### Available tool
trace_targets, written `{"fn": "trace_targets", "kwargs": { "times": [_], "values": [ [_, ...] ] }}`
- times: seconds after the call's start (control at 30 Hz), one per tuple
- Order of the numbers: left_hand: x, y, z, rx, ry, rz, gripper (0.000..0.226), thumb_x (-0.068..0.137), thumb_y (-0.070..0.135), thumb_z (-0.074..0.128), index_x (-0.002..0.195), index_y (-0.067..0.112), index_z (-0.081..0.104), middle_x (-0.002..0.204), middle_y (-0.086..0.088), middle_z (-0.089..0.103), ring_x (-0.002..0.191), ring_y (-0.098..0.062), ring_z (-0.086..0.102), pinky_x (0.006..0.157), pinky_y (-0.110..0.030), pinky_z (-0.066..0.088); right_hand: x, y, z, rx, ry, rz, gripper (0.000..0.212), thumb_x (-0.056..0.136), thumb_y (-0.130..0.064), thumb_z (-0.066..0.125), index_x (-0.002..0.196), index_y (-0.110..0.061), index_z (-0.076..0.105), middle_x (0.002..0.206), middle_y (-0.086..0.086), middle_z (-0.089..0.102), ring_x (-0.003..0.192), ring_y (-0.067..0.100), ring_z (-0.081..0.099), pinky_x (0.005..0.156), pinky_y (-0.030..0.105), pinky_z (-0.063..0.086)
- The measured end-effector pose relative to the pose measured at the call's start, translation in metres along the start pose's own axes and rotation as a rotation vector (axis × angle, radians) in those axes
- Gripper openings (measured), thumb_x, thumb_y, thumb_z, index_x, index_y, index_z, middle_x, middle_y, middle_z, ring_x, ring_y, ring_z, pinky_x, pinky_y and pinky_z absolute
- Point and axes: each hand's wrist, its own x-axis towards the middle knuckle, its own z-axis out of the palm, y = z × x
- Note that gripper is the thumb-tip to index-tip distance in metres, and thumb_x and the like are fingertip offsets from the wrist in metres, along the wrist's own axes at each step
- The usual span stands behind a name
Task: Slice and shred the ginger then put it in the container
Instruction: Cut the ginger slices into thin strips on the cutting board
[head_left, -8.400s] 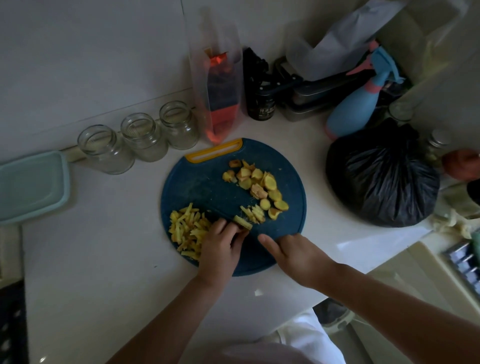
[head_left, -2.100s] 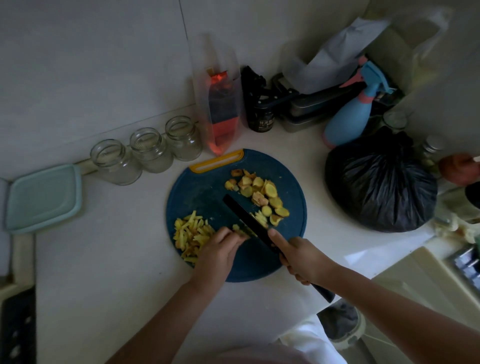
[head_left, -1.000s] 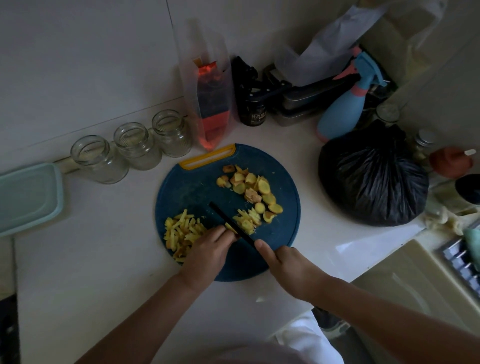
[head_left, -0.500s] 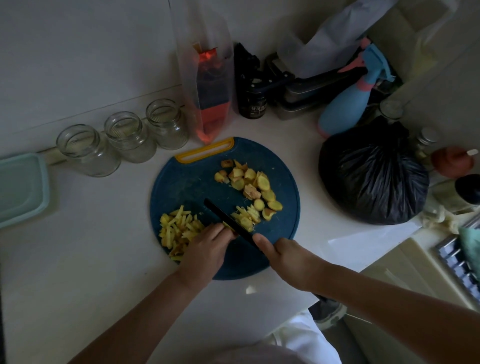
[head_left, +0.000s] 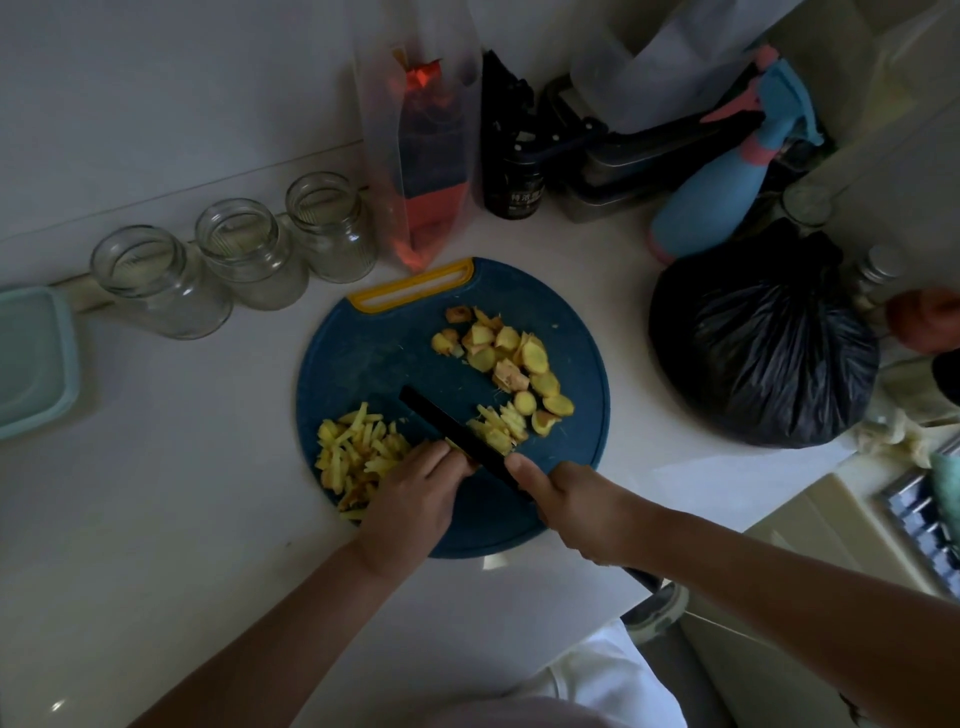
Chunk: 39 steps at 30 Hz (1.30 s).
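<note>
- The whole view was dim and underexposed; the white surface (head_left: 156, 519) read as dull grey.
- A paler patch of light lay on it right of the cutting board (head_left: 363, 353), plus a small glint at lower left.
- The black bag (head_left: 763, 343) lost most detail in shadow.
- The ginger shreds (head_left: 358, 447) stood out yellow and fairly sharp.
- Wide-angle bending curved the wall seam (head_left: 208, 189); the edges were soft.

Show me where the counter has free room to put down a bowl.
The widest bare patch of counter lies left of the cutting board, in front of the glass jars and right of the teal container. The back right corner, around the black bag, is crowded.
</note>
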Motion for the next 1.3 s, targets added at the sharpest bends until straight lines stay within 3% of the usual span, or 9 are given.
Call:
{"fn": "trace_targets", "kwargs": {
  "times": [0.17, 0.43, 0.6, 0.73, 0.93, 1.03, 1.1, 1.2, 1.3],
  "values": [
    [0.002, 0.001, 0.000, 0.029, 0.028, -0.030, 0.024, 0.089, 0.004, 0.047, 0.067, 0.006, 0.057, 0.067, -0.005, 0.051, 0.069, -0.013, 0.043, 0.070, -0.022, 0.040, 0.012, -0.002, 0.004, -0.051, 0.037, -0.043, 0.061, 0.099, -0.057, 0.025, 0.064, -0.009, 0.041, 0.065, 0.014, 0.049, 0.057, 0.018, 0.047, 0.051, 0.018, 0.039],
    [-0.001, -0.006, 0.002, 0.017, -0.017, -0.035, 0.022, 0.089, 0.004, 0.046, 0.070, 0.006, 0.057, 0.069, -0.006, 0.052, 0.070, -0.015, 0.045, 0.070, -0.024, 0.041, 0.015, -0.009, 0.004, -0.126, 0.017, -0.104, 0.055, 0.102, -0.049, 0.024, 0.061, -0.016, 0.037, 0.056, 0.005, 0.042, 0.045, 0.010, 0.038, 0.047, 0.016, 0.034],
    [-0.002, -0.005, 0.006, 0.011, 0.017, -0.016, 0.008, 0.088, 0.006, 0.049, 0.083, 0.013, 0.050, 0.070, -0.006, 0.053, 0.070, -0.014, 0.045, 0.070, -0.024, 0.041, 0.033, -0.020, 0.014, -0.143, 0.072, -0.152, 0.056, 0.103, -0.048, 0.024, 0.062, -0.014, 0.041, 0.056, 0.003, 0.046, 0.047, 0.006, 0.042, 0.049, 0.011, 0.035],
    [-0.001, -0.005, 0.004, 0.019, 0.017, -0.020, 0.008, 0.089, 0.009, 0.049, 0.086, 0.016, 0.045, 0.070, -0.005, 0.053, 0.070, -0.013, 0.045, 0.069, -0.024, 0.041, 0.036, -0.021, 0.016, -0.120, 0.095, -0.163, 0.057, 0.101, -0.050, 0.024, 0.063, -0.013, 0.044, 0.060, 0.006, 0.050, 0.055, 0.010, 0.049, 0.066, 0.024, 0.042],
    [0.000, 0.002, -0.001, 0.009, 0.018, -0.108, 0.021, 0.090, 0.010, 0.047, 0.072, 0.006, 0.057, 0.071, -0.005, 0.054, 0.067, -0.015, 0.049, 0.063, -0.020, 0.040, 0.006, 0.005, 0.015, -0.148, 0.117, -0.148, 0.047, 0.101, -0.052, 0.026, 0.063, -0.027, 0.038, 0.061, 0.004, 0.047, 0.061, 0.018, 0.053, 0.061, 0.027, 0.042],
    [0.000, 0.005, -0.001, -0.001, 0.032, -0.130, 0.020, 0.090, 0.009, 0.050, 0.072, 0.006, 0.057, 0.071, -0.004, 0.054, 0.067, -0.012, 0.046, 0.064, -0.016, 0.035, -0.014, 0.029, 0.014, -0.125, 0.133, -0.004, 0.066, 0.089, -0.068, 0.021, 0.062, -0.014, 0.046, 0.064, 0.005, 0.053, 0.062, 0.016, 0.053, 0.068, 0.030, 0.046],
    [0.000, 0.005, -0.001, 0.005, 0.028, -0.109, 0.021, 0.090, 0.010, 0.048, 0.071, 0.007, 0.056, 0.070, -0.004, 0.054, 0.068, -0.012, 0.044, 0.064, -0.016, 0.033, -0.011, 0.027, 0.017, -0.138, 0.141, -0.014, 0.070, 0.084, -0.072, 0.018, 0.061, -0.012, 0.047, 0.063, 0.006, 0.054, 0.065, 0.021, 0.056, 0.075, 0.036, 0.050],
    [0.000, 0.004, 0.000, 0.005, 0.009, -0.087, 0.023, 0.090, 0.011, 0.046, 0.070, 0.005, 0.056, 0.070, -0.006, 0.054, 0.067, -0.013, 0.044, 0.063, -0.020, 0.036, 0.007, 0.003, 0.022, -0.177, 0.149, -0.087, 0.061, 0.096, -0.061, 0.020, 0.063, -0.015, 0.042, 0.062, 0.006, 0.050, 0.071, 0.025, 0.057, 0.077, 0.039, 0.050],
    [0.000, 0.004, 0.000, 0.014, 0.007, -0.069, 0.023, 0.089, 0.011, 0.046, 0.071, 0.004, 0.057, 0.069, -0.006, 0.053, 0.067, -0.012, 0.043, 0.063, -0.021, 0.037, 0.027, -0.016, 0.021, -0.099, 0.168, -0.081, 0.059, 0.100, -0.057, 0.022, 0.078, -0.010, 0.051, 0.084, 0.014, 0.060, 0.087, 0.027, 0.059, 0.080, 0.033, 0.044]
  ]
}}
